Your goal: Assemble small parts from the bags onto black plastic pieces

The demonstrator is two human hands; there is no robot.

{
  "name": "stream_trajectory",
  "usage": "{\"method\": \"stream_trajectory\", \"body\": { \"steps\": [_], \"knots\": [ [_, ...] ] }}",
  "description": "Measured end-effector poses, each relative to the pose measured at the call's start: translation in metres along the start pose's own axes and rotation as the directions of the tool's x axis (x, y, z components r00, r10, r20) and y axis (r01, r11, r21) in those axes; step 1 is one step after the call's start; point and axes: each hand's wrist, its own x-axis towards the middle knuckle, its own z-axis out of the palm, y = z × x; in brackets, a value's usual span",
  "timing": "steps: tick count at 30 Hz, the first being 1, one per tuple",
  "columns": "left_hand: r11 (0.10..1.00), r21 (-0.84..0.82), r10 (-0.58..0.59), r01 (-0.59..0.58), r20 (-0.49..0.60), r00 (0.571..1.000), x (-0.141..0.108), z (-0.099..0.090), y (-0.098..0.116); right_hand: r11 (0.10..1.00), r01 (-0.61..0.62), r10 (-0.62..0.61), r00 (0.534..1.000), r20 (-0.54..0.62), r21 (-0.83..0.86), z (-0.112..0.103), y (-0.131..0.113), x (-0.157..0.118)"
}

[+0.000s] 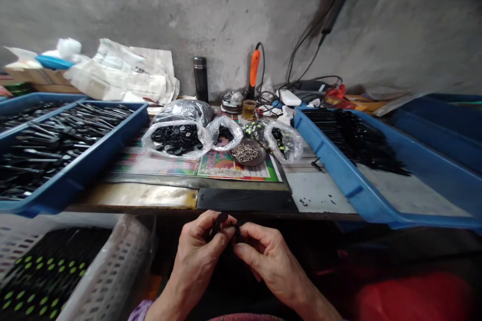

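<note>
Just in front of the table's near edge, my two hands meet. My left hand (199, 251) pinches a small black part (221, 218) between thumb and fingers; its exact kind does not show. Close against it, my right hand (269, 256) has thumb and forefinger closed at the dark piece's right side, and whether this is one part or two I cannot tell. Beyond the hands lie an open plastic bag of black round pieces (176, 139), a smaller bag (225, 133), a dish of small metal screws or pins (246, 153) and a bag of black and yellow-green pieces (282, 143).
Blue trays with long dark parts stand left (130, 125) and right (331, 165). A white basket (113, 266) sits low at left. An orange-handled tool (255, 67) stands upright near the wall, beside a black flask (201, 80). Cables (312, 35) hang behind.
</note>
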Motion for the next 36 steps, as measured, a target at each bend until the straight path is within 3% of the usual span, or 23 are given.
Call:
{"method": "stream_trajectory", "body": {
  "steps": [12,18,29,36],
  "knots": [
    [0.998,-0.015,-0.054,0.053,-0.008,0.999,0.001,0.001,-0.003,0.999,-0.004,0.004,1.0,-0.004,-0.035,0.001,-0.001,0.001],
    [0.996,-0.025,-0.082,0.083,0.049,0.995,0.004,-0.003,-0.005,0.999,0.003,-0.003,1.0,-0.002,-0.041,0.0,0.006,0.003],
    [0.999,0.006,-0.049,0.049,0.069,0.996,0.005,-0.005,-0.014,0.999,0.0,0.0,1.0,0.005,-0.038,0.003,0.01,0.005],
    [0.997,0.057,0.055,-0.056,0.016,0.998,0.005,-0.002,-0.016,0.998,-0.017,0.016,1.0,-0.012,-0.067,0.011,0.01,0.002]
  ]
}}
